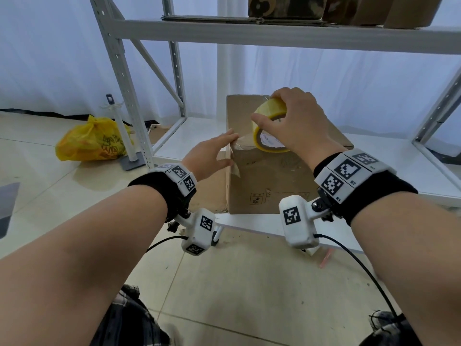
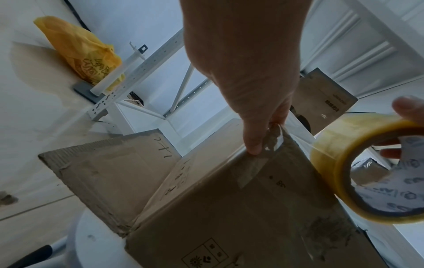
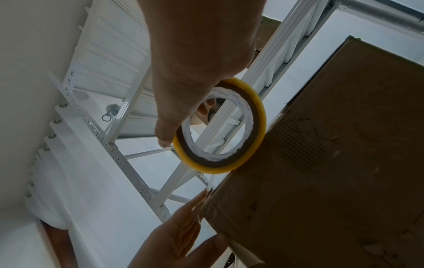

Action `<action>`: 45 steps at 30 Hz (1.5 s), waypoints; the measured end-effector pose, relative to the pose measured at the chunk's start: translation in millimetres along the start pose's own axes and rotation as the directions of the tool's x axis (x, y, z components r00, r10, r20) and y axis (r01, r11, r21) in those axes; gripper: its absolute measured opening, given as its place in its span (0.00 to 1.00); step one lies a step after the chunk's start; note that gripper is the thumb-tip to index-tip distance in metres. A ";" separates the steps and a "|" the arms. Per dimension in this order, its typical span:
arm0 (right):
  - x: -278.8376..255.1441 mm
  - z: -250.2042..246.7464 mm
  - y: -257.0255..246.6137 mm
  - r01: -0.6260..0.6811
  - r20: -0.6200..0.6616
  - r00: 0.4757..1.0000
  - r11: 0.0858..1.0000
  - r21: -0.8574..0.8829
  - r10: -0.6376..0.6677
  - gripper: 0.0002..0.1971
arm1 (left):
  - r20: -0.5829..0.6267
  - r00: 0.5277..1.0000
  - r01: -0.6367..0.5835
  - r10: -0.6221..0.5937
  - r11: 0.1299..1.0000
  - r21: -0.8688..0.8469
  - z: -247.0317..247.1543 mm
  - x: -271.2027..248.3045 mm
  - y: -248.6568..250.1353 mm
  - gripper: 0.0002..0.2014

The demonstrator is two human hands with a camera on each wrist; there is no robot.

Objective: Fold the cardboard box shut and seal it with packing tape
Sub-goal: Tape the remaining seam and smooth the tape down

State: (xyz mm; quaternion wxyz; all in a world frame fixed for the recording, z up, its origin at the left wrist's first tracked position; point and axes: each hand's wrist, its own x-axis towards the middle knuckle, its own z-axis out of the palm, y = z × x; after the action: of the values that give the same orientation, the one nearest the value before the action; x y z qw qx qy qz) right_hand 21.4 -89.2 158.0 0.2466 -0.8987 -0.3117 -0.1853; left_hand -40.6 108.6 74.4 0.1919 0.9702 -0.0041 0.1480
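A brown cardboard box (image 1: 274, 176) lies on a low white shelf board (image 1: 399, 176) with its top folded flat. My right hand (image 1: 270, 113) grips a yellow roll of clear packing tape (image 1: 270, 134) just above the box top, thumb on the rim and fingers over the far side. A short clear strip (image 1: 243, 143) runs from the roll to the box's left top edge. There my left hand (image 1: 229, 148) presses the tape end down with straight fingers, thumb against the side. The left wrist view shows the fingertips (image 2: 254, 145) on the taped edge beside the roll (image 2: 344, 163).
A loose cardboard flap (image 2: 103, 172) sticks out from the box's left side. A yellow plastic bag (image 1: 92, 141) and a white stand (image 1: 122, 136) sit on the floor to the left. A rack upright (image 1: 124, 83) rises left of the box; more boxes (image 1: 324, 8) sit on the shelf above.
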 end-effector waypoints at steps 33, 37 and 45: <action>9.2 6.0 0.6 -0.030 -0.037 0.999 0.999 0.018 0.031 0.29 | -0.151 0.988 -0.064 0.020 0.955 -0.289 4.5 7.2 1.1 0.17; 11.3 7.4 1.8 -0.088 -0.040 0.995 0.990 0.113 0.093 0.32 | -0.178 0.983 -0.088 0.050 0.973 -0.215 3.2 3.3 4.1 0.16; 6.6 9.2 5.7 -0.278 -0.014 0.953 0.894 0.353 0.302 0.37 | -0.304 0.946 -0.127 0.111 0.991 -0.034 -0.9 -3.5 14.7 0.10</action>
State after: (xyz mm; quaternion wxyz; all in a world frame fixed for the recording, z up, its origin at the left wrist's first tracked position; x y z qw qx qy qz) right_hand 31.7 -84.9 151.9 0.4363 -0.8706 -0.1934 -0.1195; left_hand -45.2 95.1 79.7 0.2067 0.9288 -0.0371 0.3053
